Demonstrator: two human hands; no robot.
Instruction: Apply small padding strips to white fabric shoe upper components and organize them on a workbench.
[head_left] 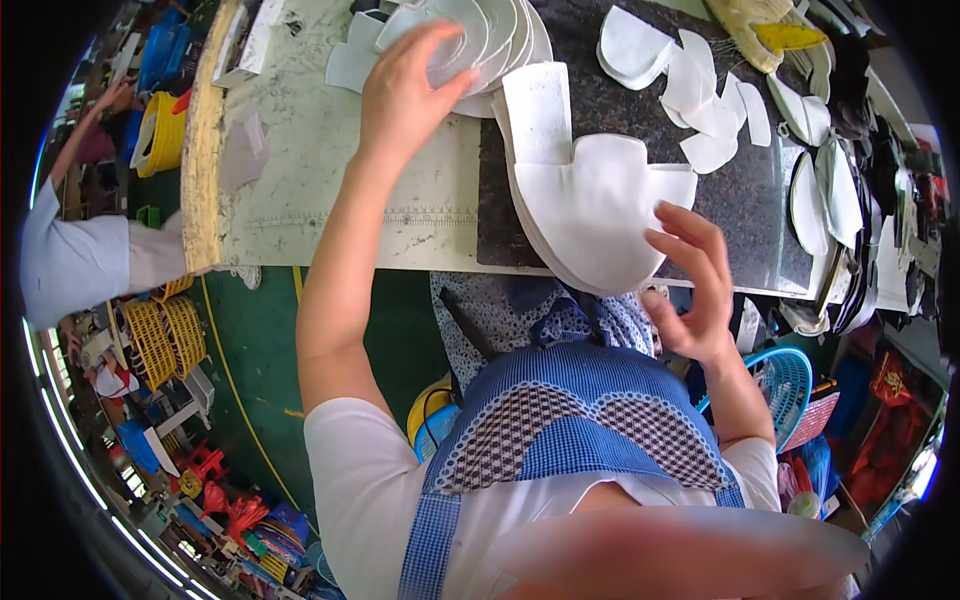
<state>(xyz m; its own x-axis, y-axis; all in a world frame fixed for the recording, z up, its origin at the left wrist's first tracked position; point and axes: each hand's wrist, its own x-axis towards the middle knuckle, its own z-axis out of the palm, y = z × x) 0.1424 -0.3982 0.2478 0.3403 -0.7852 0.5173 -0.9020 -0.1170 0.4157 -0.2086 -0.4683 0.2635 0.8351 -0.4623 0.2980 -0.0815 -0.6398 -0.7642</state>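
Left hand point(408, 88) spread wide at eleven o'clock over fanned white pieces point(500, 38), probably overlapped so edges separate. Right hand point(706, 285) loosely curved at three o'clock, contact unclear, beside the white stack point(598, 215) at two o'clock, overhanging the counter's point(420, 225) near edge, presumably for finger access.

The pale, scuffed surface point(310, 130) bears ruler marks point(430, 216), a pile of rounded white pieces point(512, 45), and a dark speckled board point(740, 225) carrying a white stack point(595, 225) and loose white cut-outs point(710, 116).
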